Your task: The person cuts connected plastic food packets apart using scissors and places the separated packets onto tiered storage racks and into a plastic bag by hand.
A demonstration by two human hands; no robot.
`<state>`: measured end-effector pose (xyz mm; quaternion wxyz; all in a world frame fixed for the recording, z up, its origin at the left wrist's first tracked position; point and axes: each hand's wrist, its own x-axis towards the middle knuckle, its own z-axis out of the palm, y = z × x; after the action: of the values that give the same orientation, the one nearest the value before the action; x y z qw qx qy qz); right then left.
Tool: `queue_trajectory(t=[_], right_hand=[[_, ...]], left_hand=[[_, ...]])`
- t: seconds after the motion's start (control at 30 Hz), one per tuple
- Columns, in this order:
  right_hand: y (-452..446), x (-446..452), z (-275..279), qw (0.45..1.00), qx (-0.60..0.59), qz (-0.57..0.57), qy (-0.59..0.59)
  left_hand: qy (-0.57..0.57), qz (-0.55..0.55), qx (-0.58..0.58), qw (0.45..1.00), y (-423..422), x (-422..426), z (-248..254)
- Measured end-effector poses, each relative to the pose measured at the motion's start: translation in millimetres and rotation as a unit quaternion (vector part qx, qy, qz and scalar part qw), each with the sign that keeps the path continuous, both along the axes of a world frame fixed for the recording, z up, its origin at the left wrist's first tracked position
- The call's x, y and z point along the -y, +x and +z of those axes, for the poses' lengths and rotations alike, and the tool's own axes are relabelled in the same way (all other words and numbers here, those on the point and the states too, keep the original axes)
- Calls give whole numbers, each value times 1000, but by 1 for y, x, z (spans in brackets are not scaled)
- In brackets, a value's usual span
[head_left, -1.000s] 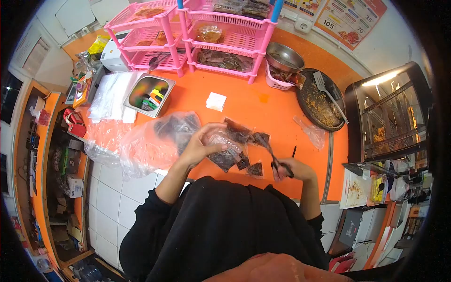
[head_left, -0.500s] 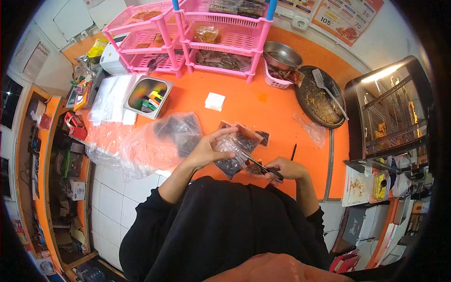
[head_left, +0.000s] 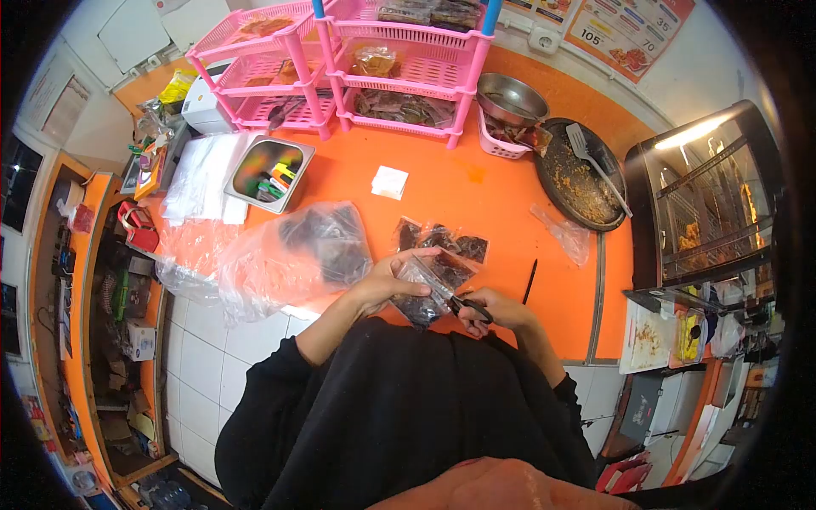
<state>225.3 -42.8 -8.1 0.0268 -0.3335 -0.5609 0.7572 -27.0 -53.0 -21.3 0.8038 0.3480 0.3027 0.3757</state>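
My left hand point(head_left: 387, 285) is closed on a strip of clear plastic sachets point(head_left: 418, 308) with dark contents, thumb on top and fingers behind. My right hand point(head_left: 497, 310) grips a pair of scissors point(head_left: 470, 308) by the black handles. The blades point up and left, against the sachets' plastic; whether they are cutting through it cannot be made out. Just beyond my hands, several dark-filled sachets point(head_left: 470, 247) lie on the orange table point(head_left: 331, 161). To the left of my left hand rests a large clear plastic bag point(head_left: 255, 263) with a dark mass inside.
A thin black stick-like object point(head_left: 531, 280) lies right of my right hand. Farther back are a white paper square point(head_left: 389, 182), a metal container point(head_left: 293, 191) of markers, pink racks point(head_left: 408, 81), a dark pan point(head_left: 552, 183) with a spatula, and a lit display cabinet point(head_left: 697, 204).
The small dark sachet by my right hand is gone from there, and more sachets show beyond my hands. My right hand and the scissors have moved slightly left; the handles look wider apart.
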Motion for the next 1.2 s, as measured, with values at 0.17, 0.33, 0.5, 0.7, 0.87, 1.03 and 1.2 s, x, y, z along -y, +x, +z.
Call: queue_trajectory(t=[0.17, 0.33, 0.5, 0.7, 0.87, 1.03, 1.2], right_hand=[[-5, 1, -4, 998, 60, -22, 0], [-11, 9, -19, 998, -22, -59, -23], [-16, 7, -2, 996, 63, -69, -12], [-17, 8, -2, 998, 38, -47, -3], [-9, 9, -24, 999, -11, 21, 49], [-16, 17, -24, 999, -15, -45, -1], [-23, 15, -24, 998, -29, -54, -12]], left_hand=[[-36, 12, 23, 999, -4, 1, -10], [-49, -7, 47, 998, -5, 0, -14], [-41, 8, 47, 998, -9, -2, -19], [15, 11, 26, 1000, -13, -5, -13], [10, 12, 66, 998, -9, -1, 1], [-12, 10, 80, 997, -9, 0, -1], [-36, -29, 102, 994, -5, 5, -17]])
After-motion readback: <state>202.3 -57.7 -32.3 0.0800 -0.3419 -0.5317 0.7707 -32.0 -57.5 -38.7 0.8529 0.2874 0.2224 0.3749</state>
